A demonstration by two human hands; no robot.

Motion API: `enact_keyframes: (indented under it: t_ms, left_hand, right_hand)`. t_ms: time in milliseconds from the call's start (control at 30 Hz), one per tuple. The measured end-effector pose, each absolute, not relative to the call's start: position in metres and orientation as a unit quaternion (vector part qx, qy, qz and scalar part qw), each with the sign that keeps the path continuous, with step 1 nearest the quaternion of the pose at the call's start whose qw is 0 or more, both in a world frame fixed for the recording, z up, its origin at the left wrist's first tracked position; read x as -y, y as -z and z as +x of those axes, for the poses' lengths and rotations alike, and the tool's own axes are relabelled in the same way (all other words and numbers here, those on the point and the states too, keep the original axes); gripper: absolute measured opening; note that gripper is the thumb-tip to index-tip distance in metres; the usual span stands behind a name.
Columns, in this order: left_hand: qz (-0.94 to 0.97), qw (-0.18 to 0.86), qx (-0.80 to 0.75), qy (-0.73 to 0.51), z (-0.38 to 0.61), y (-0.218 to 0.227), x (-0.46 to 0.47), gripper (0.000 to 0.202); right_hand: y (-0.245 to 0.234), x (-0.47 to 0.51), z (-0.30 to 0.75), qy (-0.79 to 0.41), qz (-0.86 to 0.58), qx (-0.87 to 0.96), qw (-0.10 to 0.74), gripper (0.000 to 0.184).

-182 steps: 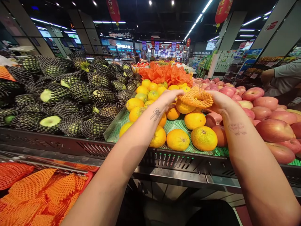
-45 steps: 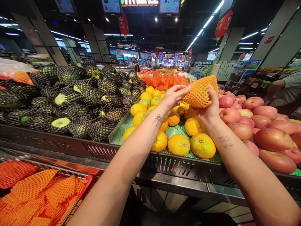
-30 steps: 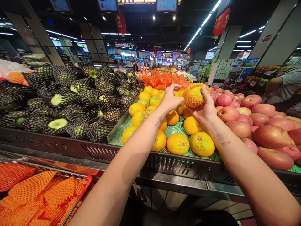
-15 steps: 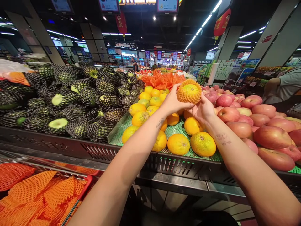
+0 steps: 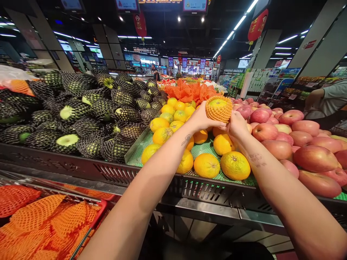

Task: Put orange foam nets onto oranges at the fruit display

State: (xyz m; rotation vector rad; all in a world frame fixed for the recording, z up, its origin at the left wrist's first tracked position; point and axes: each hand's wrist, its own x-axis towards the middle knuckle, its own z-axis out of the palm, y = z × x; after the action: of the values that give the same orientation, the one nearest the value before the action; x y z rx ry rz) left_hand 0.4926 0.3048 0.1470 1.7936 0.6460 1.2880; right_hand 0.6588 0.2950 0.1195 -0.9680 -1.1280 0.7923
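Observation:
An orange (image 5: 219,109) wrapped in a yellow-orange foam net is held up above the fruit bin, its greenish-yellow top showing through the net's opening. From the left and below, my left hand (image 5: 200,118) is closed around it. My right hand (image 5: 238,124) presses against its lower right side with the fingers curled in; its fingertips are partly hidden. Beneath both hands, loose oranges (image 5: 206,165) lie on a green mesh liner (image 5: 132,153) in a black slotted bin.
Dark-netted green melons (image 5: 89,126) fill the left side, and red apples (image 5: 311,157) the right. A basket of orange foam nets (image 5: 38,216) stands at the lower left. More orange nets (image 5: 189,90) lie behind the oranges. A person's arm (image 5: 316,101) shows at the far right.
My right hand has turned and curled its fingers in against the net, where its palm was open under the orange before. The orange sits slightly more upright, and the net rises higher around it.

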Motion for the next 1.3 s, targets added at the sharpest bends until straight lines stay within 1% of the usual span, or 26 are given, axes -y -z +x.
enact_keyframes:
  t_ms: [100, 167, 233, 267, 367, 400, 433, 500, 567, 600, 667, 733, 833, 967, 1067, 1133, 1200, 1233, 1300]
  left_hand:
    - [0.721, 0.351, -0.291, -0.522, 0.491, -0.147, -0.305, 0.083]
    - [0.729, 0.296, -0.322, -0.527, 0.488, -0.149, -0.302, 0.079]
    - [0.746, 0.237, -0.342, -0.52, 0.485, -0.151, -0.297, 0.078]
    - [0.759, 0.209, -0.344, -0.512, 0.483, -0.152, -0.295, 0.079]
    - [0.814, 0.141, -0.316, -0.467, 0.481, -0.153, -0.292, 0.082]
    - [0.832, 0.128, -0.299, -0.45, 0.481, -0.152, -0.292, 0.083]
    - [0.844, 0.125, -0.284, -0.437, 0.482, -0.151, -0.293, 0.085]
    - [0.848, 0.15, -0.278, -0.426, 0.482, -0.147, -0.298, 0.095]
    - [0.83, 0.191, -0.322, -0.413, 0.482, -0.141, -0.305, 0.103]
    - [0.82, 0.211, -0.359, -0.391, 0.481, -0.138, -0.309, 0.103]
    - [0.805, 0.242, -0.436, -0.32, 0.48, -0.133, -0.317, 0.088]
    - [0.797, 0.261, -0.481, -0.257, 0.479, -0.129, -0.322, 0.073]
    - [0.8, 0.253, -0.488, -0.239, 0.477, -0.129, -0.321, 0.07]
    - [0.794, 0.215, -0.493, -0.285, 0.474, -0.136, -0.311, 0.07]
    - [0.747, 0.192, -0.52, -0.367, 0.473, -0.142, -0.306, 0.069]
    - [0.702, 0.177, -0.537, -0.433, 0.473, -0.147, -0.304, 0.068]
    - [0.652, 0.158, -0.547, -0.501, 0.473, -0.151, -0.302, 0.068]
    - [0.626, 0.146, -0.551, -0.532, 0.473, -0.153, -0.3, 0.068]
    - [0.588, 0.125, -0.554, -0.576, 0.474, -0.156, -0.297, 0.066]
  right_hand:
    - [-0.128, -0.295, 0.665, -0.336, -0.48, 0.448, 0.675, 0.041]
    - [-0.136, -0.291, 0.67, -0.293, -0.468, 0.459, 0.696, 0.049]
    - [-0.143, -0.284, 0.672, -0.249, -0.433, 0.507, 0.703, 0.059]
    - [-0.146, -0.28, 0.672, -0.23, -0.414, 0.547, 0.691, 0.063]
    - [-0.146, -0.269, 0.664, -0.178, -0.374, 0.675, 0.61, 0.081]
    - [-0.144, -0.267, 0.661, -0.159, -0.37, 0.699, 0.591, 0.084]
    - [-0.141, -0.266, 0.658, -0.141, -0.376, 0.708, 0.582, 0.083]
    - [-0.135, -0.267, 0.656, -0.109, -0.414, 0.685, 0.59, 0.077]
    - [-0.13, -0.272, 0.658, -0.083, -0.461, 0.645, 0.604, 0.072]
    - [-0.128, -0.275, 0.66, -0.075, -0.477, 0.628, 0.611, 0.072]
    - [-0.125, -0.28, 0.663, -0.069, -0.492, 0.595, 0.632, 0.074]
    - [-0.124, -0.284, 0.664, -0.075, -0.492, 0.563, 0.66, 0.075]
    - [-0.124, -0.285, 0.662, -0.101, -0.474, 0.53, 0.696, 0.075]
    - [-0.125, -0.285, 0.662, -0.094, -0.463, 0.504, 0.723, 0.075]
    - [-0.125, -0.288, 0.665, -0.065, -0.435, 0.495, 0.749, 0.076]
    - [-0.126, -0.288, 0.667, -0.047, -0.428, 0.507, 0.746, 0.076]
    - [-0.126, -0.285, 0.665, -0.025, -0.44, 0.55, 0.709, 0.075]
    - [-0.127, -0.282, 0.664, -0.016, -0.45, 0.586, 0.673, 0.075]
    - [-0.127, -0.274, 0.658, -0.001, -0.462, 0.677, 0.572, 0.076]
